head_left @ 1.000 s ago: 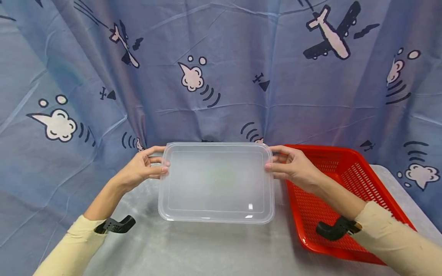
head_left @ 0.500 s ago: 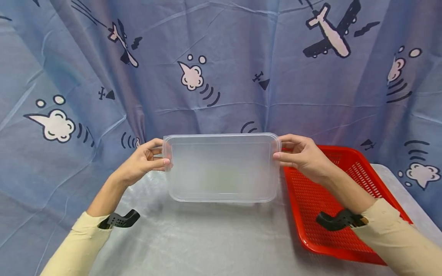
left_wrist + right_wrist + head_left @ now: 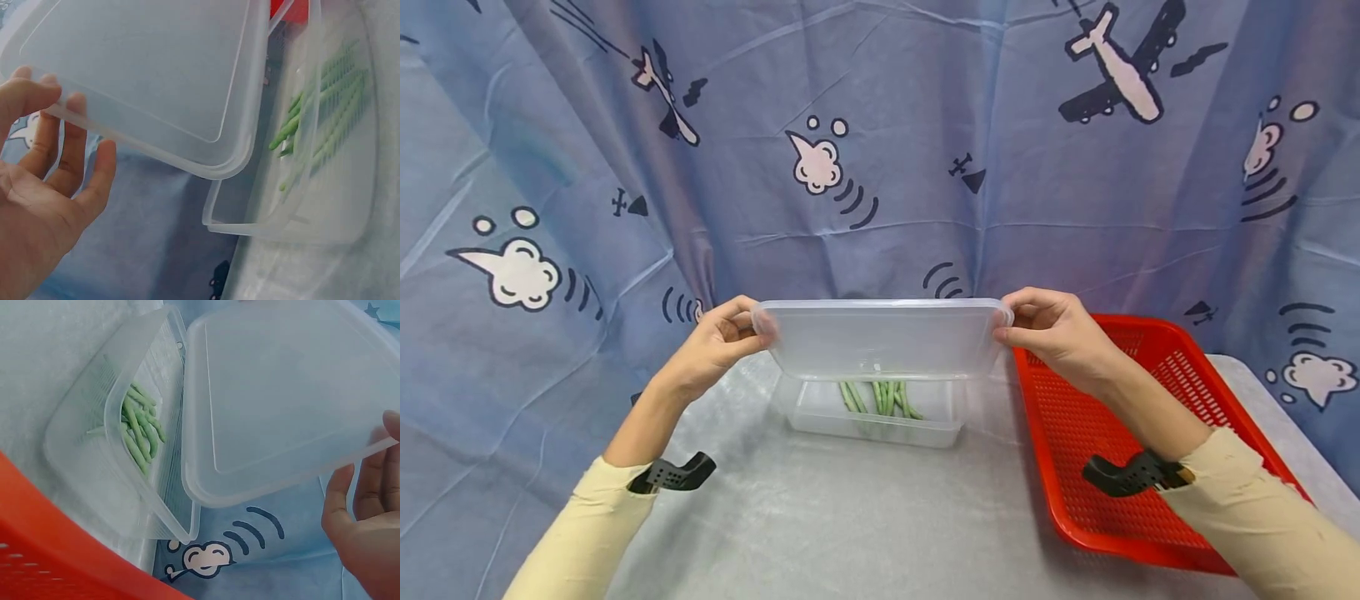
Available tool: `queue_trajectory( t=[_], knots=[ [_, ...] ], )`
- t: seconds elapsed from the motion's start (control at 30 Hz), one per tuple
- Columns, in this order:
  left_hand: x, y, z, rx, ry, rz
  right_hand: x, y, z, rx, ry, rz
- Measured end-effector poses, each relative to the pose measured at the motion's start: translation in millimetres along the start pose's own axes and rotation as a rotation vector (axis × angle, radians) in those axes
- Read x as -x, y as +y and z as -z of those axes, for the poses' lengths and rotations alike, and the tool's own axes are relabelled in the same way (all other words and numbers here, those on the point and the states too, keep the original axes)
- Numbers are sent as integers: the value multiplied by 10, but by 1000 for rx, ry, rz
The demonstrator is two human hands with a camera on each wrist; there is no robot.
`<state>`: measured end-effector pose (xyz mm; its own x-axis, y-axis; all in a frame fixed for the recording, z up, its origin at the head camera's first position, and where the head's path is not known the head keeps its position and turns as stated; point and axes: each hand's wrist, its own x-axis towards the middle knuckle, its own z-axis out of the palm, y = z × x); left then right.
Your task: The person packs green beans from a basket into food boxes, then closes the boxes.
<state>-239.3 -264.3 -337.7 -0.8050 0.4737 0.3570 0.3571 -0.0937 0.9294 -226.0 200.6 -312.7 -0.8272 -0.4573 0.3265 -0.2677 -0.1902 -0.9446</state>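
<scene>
A translucent plastic lid (image 3: pixel 880 337) is held tilted between both hands, above a clear plastic container (image 3: pixel 876 429) on the table. My left hand (image 3: pixel 718 342) pinches the lid's left end, thumb on the near face and fingers behind. At the opposite end my right hand (image 3: pixel 1052 333) grips it the same way. Inside the container lie several green beans (image 3: pixel 883 398), partly covered by the lid in the head view. Both wrist views show the lid apart from most of the container's rim, with the beans (image 3: pixel 328 106) visible through the wall.
To the right stands a red perforated plastic basket (image 3: pixel 1075 467), below the right forearm. A grey-white table (image 3: pixel 850 517) carries everything. Behind it hangs a blue curtain (image 3: pixel 880 167) printed with planes and clouds.
The lid has tipped from facing the camera to a flatter slant, its lower edge rising. The container and green beans beneath have come into view. Both hands still grip the lid.
</scene>
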Motion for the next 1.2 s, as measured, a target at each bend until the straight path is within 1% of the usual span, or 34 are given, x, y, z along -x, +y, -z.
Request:
queue_trajectory(
  t=[0.1,0.2,0.3,0.43,0.6,0.67,0.8,0.87,0.9,0.97,1.13,1.2],
  knots=[
    [-4,-43,-22,30,21,4,-14,4,-11,14,3,25],
    [1,-97,-35,86,38,20,-31,2,-25,54,17,60],
    [18,-143,-42,136,61,59,-38,-2,-40,118,40,98],
    [45,-178,-44,154,62,121,-35,-10,-50,156,75,144],
    [69,-205,-32,167,12,201,-44,-19,-65,123,97,214],
    [82,-214,-28,187,-6,246,-53,-20,-71,118,97,232],
    [126,-216,-23,240,-33,367,-63,-15,-71,111,96,245],
    [147,-216,-19,257,-53,411,-63,-12,-70,99,95,249],
    [156,-219,-15,262,-66,423,-60,-12,-69,90,94,251],
    [167,-234,-6,282,-108,419,-52,-11,-65,76,94,254],
    [179,-288,7,355,-203,347,-21,7,-39,70,90,251],
    [173,-307,-6,378,-229,315,-8,20,-28,77,87,245]
  ],
)
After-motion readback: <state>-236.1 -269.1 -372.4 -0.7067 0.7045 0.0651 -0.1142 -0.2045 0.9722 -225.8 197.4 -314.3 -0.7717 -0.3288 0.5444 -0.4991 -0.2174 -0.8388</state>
